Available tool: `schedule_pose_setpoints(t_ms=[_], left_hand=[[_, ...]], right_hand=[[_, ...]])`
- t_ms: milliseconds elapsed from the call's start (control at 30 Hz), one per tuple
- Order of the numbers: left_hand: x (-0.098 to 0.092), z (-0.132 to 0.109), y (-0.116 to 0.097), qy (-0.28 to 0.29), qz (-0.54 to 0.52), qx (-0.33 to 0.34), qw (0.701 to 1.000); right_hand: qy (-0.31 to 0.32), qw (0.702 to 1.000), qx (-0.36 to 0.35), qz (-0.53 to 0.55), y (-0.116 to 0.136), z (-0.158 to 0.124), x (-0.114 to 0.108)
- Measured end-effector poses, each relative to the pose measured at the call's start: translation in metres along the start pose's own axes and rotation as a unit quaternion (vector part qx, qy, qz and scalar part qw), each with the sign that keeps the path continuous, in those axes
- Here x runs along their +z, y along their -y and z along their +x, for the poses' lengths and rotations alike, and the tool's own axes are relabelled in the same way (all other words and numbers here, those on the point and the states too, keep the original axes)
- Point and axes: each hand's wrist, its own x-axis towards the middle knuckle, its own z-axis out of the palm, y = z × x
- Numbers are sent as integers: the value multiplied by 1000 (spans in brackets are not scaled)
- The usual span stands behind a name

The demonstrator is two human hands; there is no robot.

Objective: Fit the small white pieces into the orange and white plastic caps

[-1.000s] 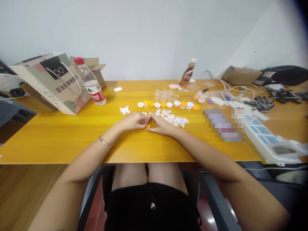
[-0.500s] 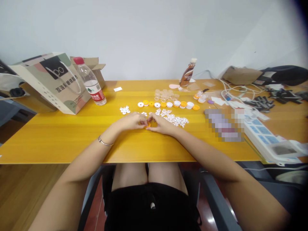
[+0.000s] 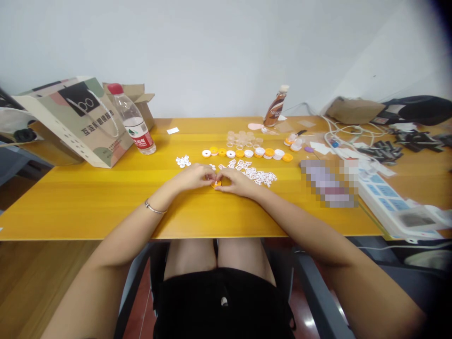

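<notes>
An orange round cap-like piece lies on the table between my two hands. My right hand grips its edge between thumb and forefinger. Over the top of the same piece, my left hand has its fingertips pinched together; a tiny pale spot shows there, too small to name. Just beyond my hands lie a pile of white cut-out pieces with a red pattern and a cluster of small white round parts. Behind these runs a row of white and orange round caps.
Clear small cups stand behind the row. A water bottle and paper bag are at left, a brown drink bottle at the back. On the right are a blurred-out object, a power strip and cables.
My left fingertips have shifted slightly up and are more tightly pinched over the orange piece, so more of it shows. My right hand has barely moved.
</notes>
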Motion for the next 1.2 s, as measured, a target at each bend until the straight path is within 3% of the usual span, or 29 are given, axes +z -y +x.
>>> schedule_pose_setpoints(t_ms=[900,1200], left_hand=[[7,3,0,-8,-3,-22,1000],[14,6,-1,-10,-41,-83,996]], right_hand=[[0,1000,-10,7,-2,1,2],[45,988,-74,-124,-1,0,1]])
